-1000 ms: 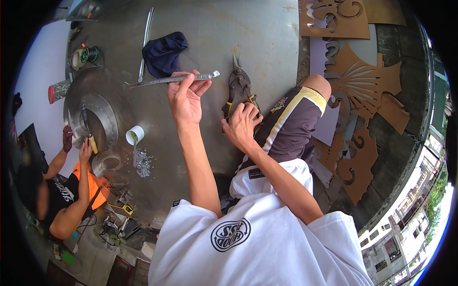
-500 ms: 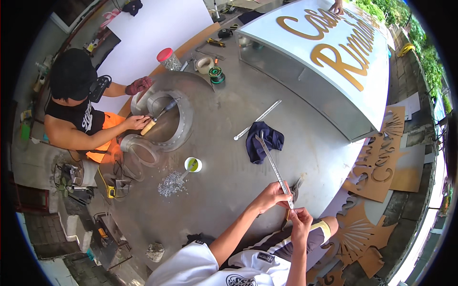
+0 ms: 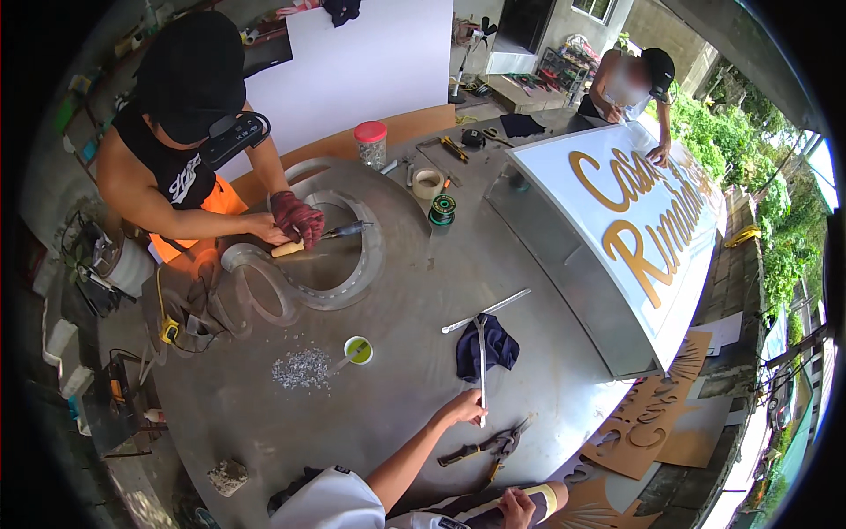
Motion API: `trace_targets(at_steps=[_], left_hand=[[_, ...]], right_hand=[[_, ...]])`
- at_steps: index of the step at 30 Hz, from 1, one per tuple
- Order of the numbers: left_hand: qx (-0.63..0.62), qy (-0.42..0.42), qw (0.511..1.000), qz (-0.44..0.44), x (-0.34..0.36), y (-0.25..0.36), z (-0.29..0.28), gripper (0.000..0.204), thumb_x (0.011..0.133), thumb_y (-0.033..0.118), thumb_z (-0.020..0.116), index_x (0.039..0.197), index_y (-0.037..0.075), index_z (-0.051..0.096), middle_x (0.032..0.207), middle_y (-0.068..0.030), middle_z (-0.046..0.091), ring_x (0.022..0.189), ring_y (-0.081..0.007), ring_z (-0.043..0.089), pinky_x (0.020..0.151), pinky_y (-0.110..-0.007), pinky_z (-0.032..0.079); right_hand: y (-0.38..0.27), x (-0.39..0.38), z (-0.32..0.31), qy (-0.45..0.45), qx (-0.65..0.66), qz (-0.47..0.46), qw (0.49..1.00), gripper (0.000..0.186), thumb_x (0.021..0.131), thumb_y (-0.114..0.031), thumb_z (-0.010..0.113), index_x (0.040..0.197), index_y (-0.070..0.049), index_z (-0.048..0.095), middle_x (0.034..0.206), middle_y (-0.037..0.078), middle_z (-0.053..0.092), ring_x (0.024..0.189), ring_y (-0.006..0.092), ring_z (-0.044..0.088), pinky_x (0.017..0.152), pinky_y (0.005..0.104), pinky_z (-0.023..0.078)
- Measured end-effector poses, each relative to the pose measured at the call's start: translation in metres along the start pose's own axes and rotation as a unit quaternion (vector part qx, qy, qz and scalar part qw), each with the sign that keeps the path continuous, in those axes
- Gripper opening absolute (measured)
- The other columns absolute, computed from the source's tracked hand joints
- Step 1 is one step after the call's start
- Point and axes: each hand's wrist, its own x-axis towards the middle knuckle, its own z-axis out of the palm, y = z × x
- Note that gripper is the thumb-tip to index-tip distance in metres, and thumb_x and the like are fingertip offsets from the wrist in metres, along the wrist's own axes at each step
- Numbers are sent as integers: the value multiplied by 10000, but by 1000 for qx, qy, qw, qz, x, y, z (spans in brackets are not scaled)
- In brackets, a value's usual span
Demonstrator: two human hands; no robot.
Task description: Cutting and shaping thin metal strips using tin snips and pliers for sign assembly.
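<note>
My left hand [image 3: 465, 407] grips a long, thin metal strip [image 3: 482, 379], whose far end crosses a dark blue cloth [image 3: 499, 354]. My right hand [image 3: 515, 506] is closed, low at the bottom of the view beside my knee; what it holds I cannot make out. Between my hands lie tin snips [image 3: 507, 443] with yellow-trimmed handles. A second pale strip [image 3: 458, 324] lies beyond the cloth. A white cup of yellow-green liquid [image 3: 358, 348] with a brush stands to the left, by scattered silvery bits [image 3: 300, 370].
A co-worker [image 3: 176, 176] at left works on curved metal letters [image 3: 357, 264] with a wooden-handled tool. Another person [image 3: 621, 93] handles a large lettered sign box [image 3: 582, 273] at right. Tape rolls [image 3: 427, 183], a red-lidded jar [image 3: 370, 150] and cardboard cut-outs [image 3: 652, 423] lie around.
My right hand has left the snips, held the strip's near end, then moved down away from it. The view has lifted, bringing more of the table and the second person into sight.
</note>
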Motion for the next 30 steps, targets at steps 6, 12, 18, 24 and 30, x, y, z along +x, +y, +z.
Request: trace_targets(at_steps=[6,12,18,24,30], left_hand=[[190,82,978,3,20,-22,0,217,789,110,764,936,-7,655,826,-183,735,721,-299,739,649,-438,576],[385,169,906,51,14,-49,4,409,750,196,810,1068,5,639,905,-206,721,844,-379,720,744,-486,555],[433,466,757,148,-24,-17,40,427,762,142,735,1111,-3,534,1049,-185,630,972,-360,630,784,-453,532],[490,216,827,171,-79,-57,114,493,798,312,754,1122,-3,558,1026,-144,604,998,-330,590,808,-495,474],[554,190,798,140,-103,-70,133,748,781,408,775,1305,-45,495,1248,-190,527,1195,-353,497,976,-581,396]], right_hand=[[-12,18,-17,20,21,-50,998,138,955,-176,688,994,-45,698,786,-24,596,668,113,534,594,269,444],[-6,43,-22,73,-167,-121,976,227,898,-195,723,871,30,720,690,39,651,613,116,580,593,254,451],[-16,28,-10,27,-268,-174,947,345,895,-303,730,891,43,738,717,79,692,636,164,605,624,310,473],[-31,2,8,55,-177,-138,973,357,887,-264,740,1036,60,729,824,100,711,758,182,642,683,306,496],[-1,37,-25,59,-95,-107,988,301,892,-215,737,1025,55,731,799,82,706,721,157,636,663,276,490]])
